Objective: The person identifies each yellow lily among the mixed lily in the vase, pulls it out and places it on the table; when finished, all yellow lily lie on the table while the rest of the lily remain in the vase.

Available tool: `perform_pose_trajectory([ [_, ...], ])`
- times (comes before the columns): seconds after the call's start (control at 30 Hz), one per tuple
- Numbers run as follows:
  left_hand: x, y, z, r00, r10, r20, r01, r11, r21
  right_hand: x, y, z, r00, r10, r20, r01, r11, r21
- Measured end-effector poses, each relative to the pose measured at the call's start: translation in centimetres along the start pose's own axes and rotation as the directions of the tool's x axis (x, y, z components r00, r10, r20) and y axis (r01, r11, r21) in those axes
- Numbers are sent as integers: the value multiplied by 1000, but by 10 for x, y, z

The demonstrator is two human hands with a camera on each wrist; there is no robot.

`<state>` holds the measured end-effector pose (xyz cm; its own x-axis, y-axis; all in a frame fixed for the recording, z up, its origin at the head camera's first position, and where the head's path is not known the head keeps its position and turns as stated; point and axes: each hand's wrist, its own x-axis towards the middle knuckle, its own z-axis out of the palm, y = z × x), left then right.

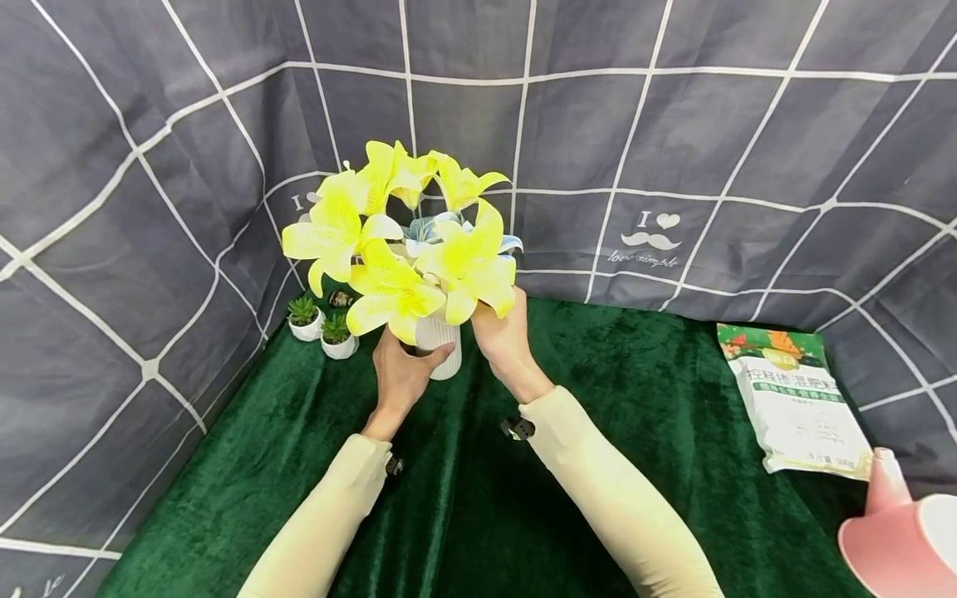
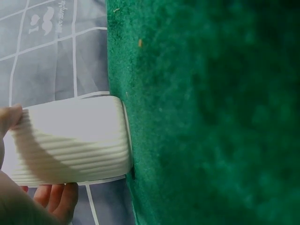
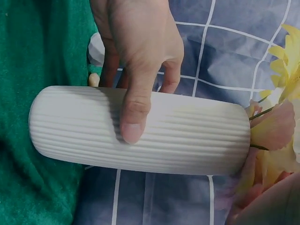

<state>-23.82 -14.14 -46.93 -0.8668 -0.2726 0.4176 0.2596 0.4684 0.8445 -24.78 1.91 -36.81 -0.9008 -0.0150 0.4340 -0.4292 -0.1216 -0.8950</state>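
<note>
left hand (image 1: 399, 374) wraps its fingers round a ribbed white vase (image 1: 441, 345), right hand (image 1: 503, 332) at three o'clock, its fingers hidden behind yellow lilies (image 1: 404, 249).

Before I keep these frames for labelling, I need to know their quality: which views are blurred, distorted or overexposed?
Head view: sharp, but the cloth's grid lines bow from wide-angle distortion, and the yellow flowers look nearly blown out. Left wrist view: the green cloth is soft and out of focus, the white vase sharper. Right wrist view: crisp vase ribs, a soft shadow under the left hand.
</note>
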Motion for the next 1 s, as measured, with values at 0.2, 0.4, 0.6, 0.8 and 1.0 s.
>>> perform_pose_trajectory([
  [0.2,-1,-1,0,1000,-5,2,5,1000,-16,2,-6,5,998,35,-60,-3,890,456],
  [0.4,1,-1,-1,1000,-2,-2,2,1000,-5,10,-8,6,990,-94,-103,97,995,27],
  [0.6,1,-1,-1,1000,-9,-3,9,1000,7,10,-6,6,993,-59,-105,63,997,35],
  [0.8,0,-1,0,1000,-5,9,5,1000,-11,8,-11,5,992,-11,-122,63,900,431],
  [1.0,-1,0,-1,1000,-14,13,15,1000,-14,10,-17,1,970,-103,-219,126,988,91],
])
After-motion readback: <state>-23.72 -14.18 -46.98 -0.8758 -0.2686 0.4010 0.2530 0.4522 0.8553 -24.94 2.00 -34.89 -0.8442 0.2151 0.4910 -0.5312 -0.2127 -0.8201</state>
